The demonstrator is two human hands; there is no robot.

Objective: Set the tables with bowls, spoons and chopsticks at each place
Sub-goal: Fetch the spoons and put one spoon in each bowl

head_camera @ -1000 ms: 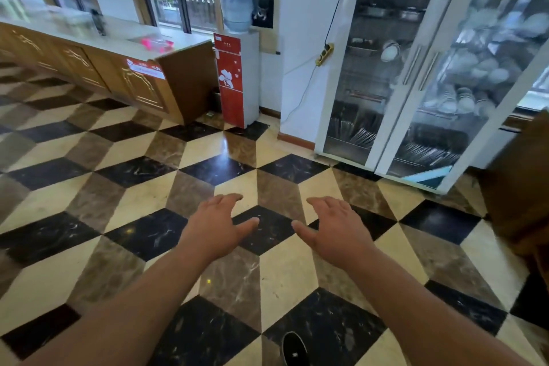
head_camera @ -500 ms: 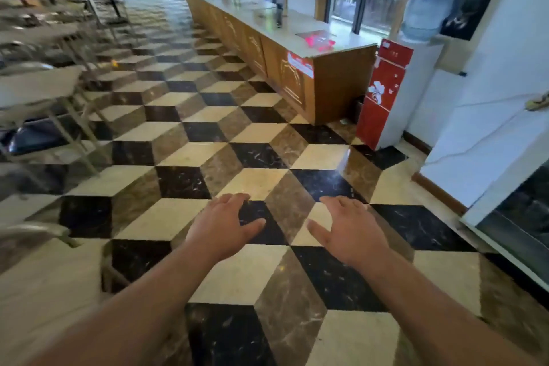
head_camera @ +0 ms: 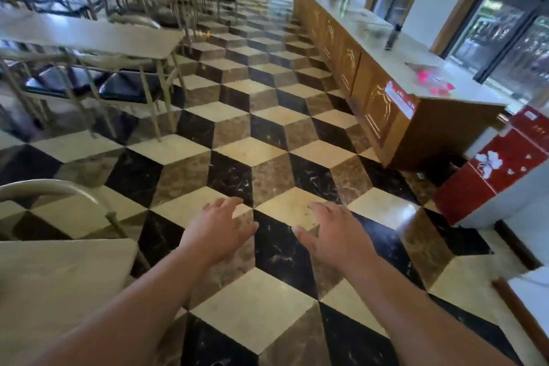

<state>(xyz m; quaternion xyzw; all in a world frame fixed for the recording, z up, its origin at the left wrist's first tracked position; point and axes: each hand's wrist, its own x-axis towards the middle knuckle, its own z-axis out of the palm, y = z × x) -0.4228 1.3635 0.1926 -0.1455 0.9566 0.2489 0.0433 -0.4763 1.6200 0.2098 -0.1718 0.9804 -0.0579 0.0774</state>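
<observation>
Above the cube-patterned floor (head_camera: 252,315), in the head view, the left hand (head_camera: 218,230) and right hand (head_camera: 332,232) are hovering palm-down, side by side, fingers loosely spread and gripping nothing. The nearest table (head_camera: 59,276) is showing its corner at lower left beside the left forearm. Further tables (head_camera: 89,36) are lining the left side, facing a wooden counter (head_camera: 371,47).

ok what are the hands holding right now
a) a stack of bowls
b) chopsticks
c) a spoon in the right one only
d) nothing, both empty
d: the left hand and the right hand are held out over the tiled floor with fingers relaxed and nothing in either.
</observation>
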